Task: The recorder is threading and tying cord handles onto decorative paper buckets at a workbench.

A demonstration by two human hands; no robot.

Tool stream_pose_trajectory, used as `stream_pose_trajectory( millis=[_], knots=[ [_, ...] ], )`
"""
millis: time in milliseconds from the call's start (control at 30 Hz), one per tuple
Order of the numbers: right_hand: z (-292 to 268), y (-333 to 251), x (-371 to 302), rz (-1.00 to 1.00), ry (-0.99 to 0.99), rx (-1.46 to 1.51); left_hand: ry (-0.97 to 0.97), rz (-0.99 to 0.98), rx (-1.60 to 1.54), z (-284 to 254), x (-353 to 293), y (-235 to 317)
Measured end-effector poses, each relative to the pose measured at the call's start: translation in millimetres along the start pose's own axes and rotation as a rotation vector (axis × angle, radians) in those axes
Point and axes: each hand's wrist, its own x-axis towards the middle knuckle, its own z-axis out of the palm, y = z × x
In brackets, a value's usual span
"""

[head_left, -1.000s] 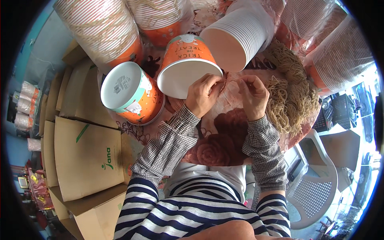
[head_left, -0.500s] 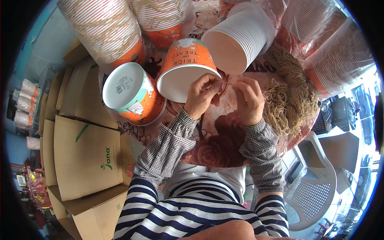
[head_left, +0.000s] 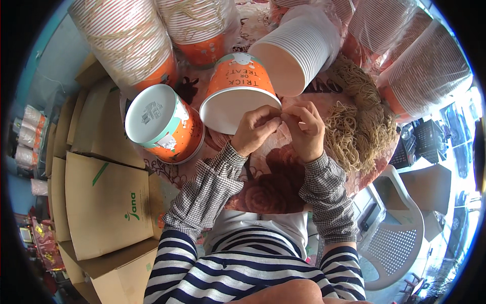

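Note:
My left hand (head_left: 256,128) and my right hand (head_left: 305,129) meet fingertip to fingertip above the table. Both are closed in a pinch, and whatever lies between the fingers is too small to make out. Just beyond my left hand an orange paper bucket (head_left: 242,76) lies on its side, its white mouth toward me. Left of it a second orange bucket (head_left: 183,133) stands upside down, tilted, its white base (head_left: 152,112) showing. Tangled tan cords (head_left: 349,126) lie in a heap right of my right hand.
Tall stacks of nested buckets, some plastic-wrapped, stand at the far left (head_left: 126,40), far middle (head_left: 195,23) and far right (head_left: 425,66). A white stack (head_left: 298,50) lies behind the hands. Cardboard boxes (head_left: 109,202) fill the left; a white plastic chair (head_left: 395,243) stands at right.
Both hands have drawn closer together, fingertips now almost touching. My right hand has shifted slightly left and lower in view. The whole view has shifted a little; the buckets stay in place.

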Motion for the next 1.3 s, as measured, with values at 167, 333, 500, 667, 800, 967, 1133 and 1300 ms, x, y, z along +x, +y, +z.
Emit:
stream_pose_trajectory(
  millis=[167,333,500,667,800,967,1133,1300],
  knots=[
    [0,5,1,0.236,-0.104,0.214,0.031,0.020,0.018,-5,2,-8],
    [-1,12,-2,0.336,-0.126,0.273,0.139,-0.016,-0.031,-3,2,-8],
    [-2,9,-3,0.326,-0.104,0.145,0.145,0.046,0.043,-1,1,-6],
    [-4,1,0,0.259,-0.142,0.054,0.183,0.124,0.050,1,2,-15],
    [-6,2,-1,0.206,-0.173,0.064,0.232,0.253,0.308,3,1,-9],
    [-6,0,0,0.185,-0.148,0.045,0.222,0.383,0.510,4,1,3],
    [-6,0,1,0.159,-0.133,0.038,0.205,0.359,0.531,3,0,-2],
    [-5,2,1,0.093,-0.137,-0.043,0.216,0.344,0.564,2,2,-2]
  ],
)
